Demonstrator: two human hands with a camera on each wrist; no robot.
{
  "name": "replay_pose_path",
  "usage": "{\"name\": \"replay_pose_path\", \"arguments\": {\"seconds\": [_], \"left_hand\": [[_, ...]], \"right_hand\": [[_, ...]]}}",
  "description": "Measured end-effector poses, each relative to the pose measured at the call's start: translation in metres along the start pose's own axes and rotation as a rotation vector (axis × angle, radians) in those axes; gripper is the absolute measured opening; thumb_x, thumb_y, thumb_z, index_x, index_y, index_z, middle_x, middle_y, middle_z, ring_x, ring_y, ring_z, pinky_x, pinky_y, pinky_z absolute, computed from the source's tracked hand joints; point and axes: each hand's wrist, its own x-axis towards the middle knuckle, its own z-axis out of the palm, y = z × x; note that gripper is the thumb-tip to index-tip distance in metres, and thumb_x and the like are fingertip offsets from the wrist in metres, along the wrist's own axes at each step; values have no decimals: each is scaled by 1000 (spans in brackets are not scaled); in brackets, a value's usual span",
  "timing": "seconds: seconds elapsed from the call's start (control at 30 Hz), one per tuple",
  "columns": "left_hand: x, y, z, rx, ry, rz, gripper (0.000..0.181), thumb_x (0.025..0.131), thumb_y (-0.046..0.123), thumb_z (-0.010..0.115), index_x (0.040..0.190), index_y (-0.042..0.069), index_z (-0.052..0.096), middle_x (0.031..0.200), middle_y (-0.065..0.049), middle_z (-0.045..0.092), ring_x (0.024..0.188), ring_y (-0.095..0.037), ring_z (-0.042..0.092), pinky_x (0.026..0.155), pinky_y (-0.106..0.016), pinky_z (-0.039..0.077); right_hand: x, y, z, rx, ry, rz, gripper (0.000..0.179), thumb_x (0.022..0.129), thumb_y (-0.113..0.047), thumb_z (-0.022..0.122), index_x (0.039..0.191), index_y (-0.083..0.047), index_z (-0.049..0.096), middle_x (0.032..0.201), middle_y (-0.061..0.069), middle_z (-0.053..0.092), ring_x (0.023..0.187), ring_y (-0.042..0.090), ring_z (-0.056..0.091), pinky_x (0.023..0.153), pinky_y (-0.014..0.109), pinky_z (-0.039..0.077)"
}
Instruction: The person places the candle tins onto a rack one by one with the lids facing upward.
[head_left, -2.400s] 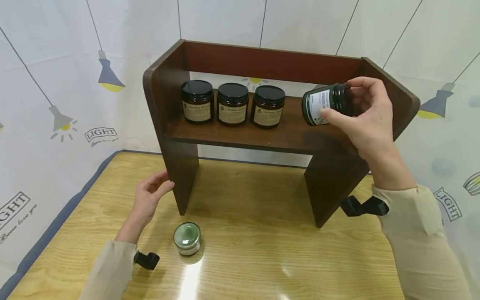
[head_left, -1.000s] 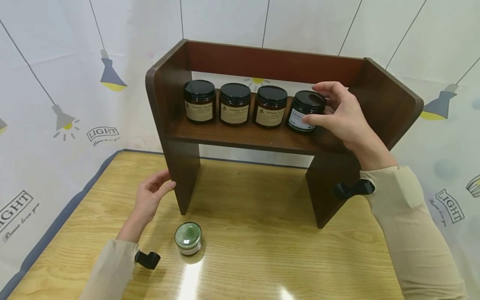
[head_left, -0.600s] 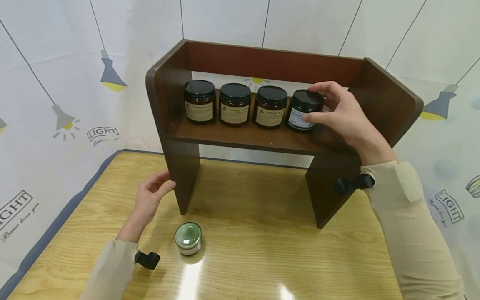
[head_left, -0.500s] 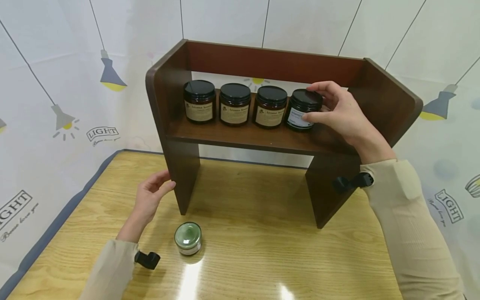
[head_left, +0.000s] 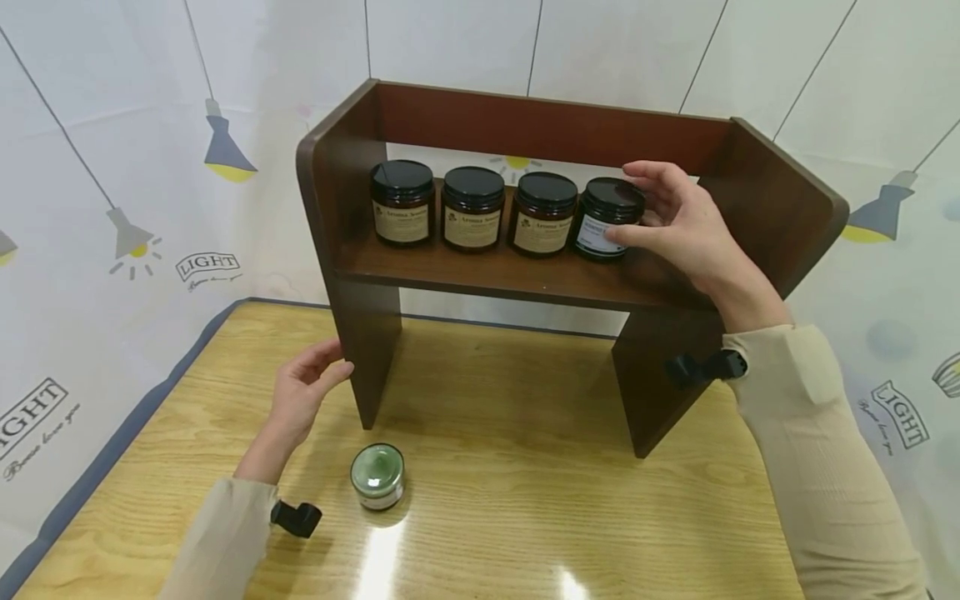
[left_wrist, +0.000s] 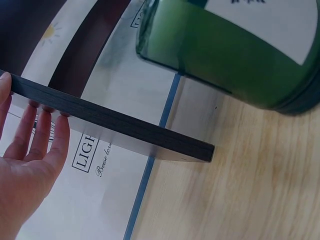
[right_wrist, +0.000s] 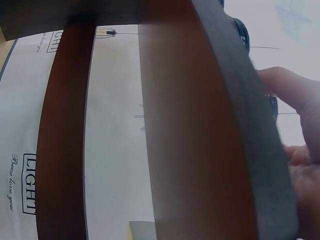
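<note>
In the head view, my right hand (head_left: 692,229) holds a dark scented candle jar (head_left: 600,237) with a white label, thumb on the label and the other fingers partly hidden behind it. The jar stands upright on the upper board of a dark brown wooden shelf (head_left: 480,273), at the right end of a row of jars with tan labels (head_left: 474,227). My left hand (head_left: 296,400) grips the shelf's left side panel low down; in the left wrist view, thumb and fingers (left_wrist: 37,142) lie on opposite sides of that panel (left_wrist: 125,120).
A green candle jar (head_left: 377,477) sits on the wooden table (head_left: 510,517) in front of the shelf's left leg. In the left wrist view that green jar (left_wrist: 225,55) looms close. A printed cloth backdrop (head_left: 112,100) hangs behind the shelf.
My right hand has brought the white-labelled candle jar from tilted above the board to upright on it, then slid it slightly left beside the row. The left hand has stayed on the panel.
</note>
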Motion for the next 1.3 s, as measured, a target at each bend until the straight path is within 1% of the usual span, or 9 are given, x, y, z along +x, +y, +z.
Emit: {"name": "replay_pose_path", "arguments": {"seconds": [0.13,0.27,0.4,0.63,0.73,0.87,0.93,1.1,1.3], "left_hand": [[1,0,0,2,-3,-4,50,83,-21,53,103,21,71,97,7,68,91,-7,61,76,-20,53],[1,0,0,18,-3,-6,51,83,-20,54,102,23,71,96,8,68,93,-6,61,77,-18,52],[2,0,0,26,-3,-3,50,83,-20,54,102,23,71,96,9,69,94,-6,61,78,-17,51],[1,0,1,2,-11,1,50,82,-21,54,102,21,71,96,7,69,91,-7,61,75,-19,53],[1,0,1,-5,-9,6,48,83,-20,54,102,20,71,96,6,69,91,-7,61,75,-19,53],[1,1,2,-14,-3,12,44,82,-19,56,102,17,72,96,5,69,90,-8,62,75,-19,53],[0,2,2,-13,-1,8,44,82,-19,55,102,17,72,96,5,69,90,-8,62,75,-20,53],[0,1,2,-8,11,-3,46,82,-20,55,100,19,72,95,6,69,89,-8,62,74,-20,53],[0,2,3,-8,22,-4,44,82,-20,56,100,17,72,95,5,69,89,-8,62,74,-20,53]], "right_hand": [[-5,-2,-2,1,61,9,70,76,6,72,136,-8,39,132,11,46,118,17,49,99,21,40],[-12,-5,-4,-11,102,-2,69,77,4,72,136,-7,39,133,12,45,124,19,46,101,22,39],[-22,-9,-4,14,109,-23,67,78,4,72,136,-7,39,134,12,45,125,18,44,100,20,39],[-41,-12,0,53,126,-76,64,79,5,70,133,-9,41,134,9,45,125,19,43,99,17,39],[-48,-12,3,109,134,-104,62,78,8,69,132,-8,43,133,11,46,124,19,44,99,19,39],[-56,-11,6,115,124,-126,63,78,9,69,132,-7,43,135,12,45,124,18,44,99,18,39],[-60,-11,8,92,116,-129,63,78,8,69,133,-6,42,135,13,45,125,18,44,99,17,39],[-69,-11,14,134,101,-148,62,77,9,70,132,-4,44,133,15,46,124,18,45,99,17,38],[-81,-13,23,156,72,-210,61,75,15,68,129,-2,46,131,15,47,123,19,46,100,18,38]]}}
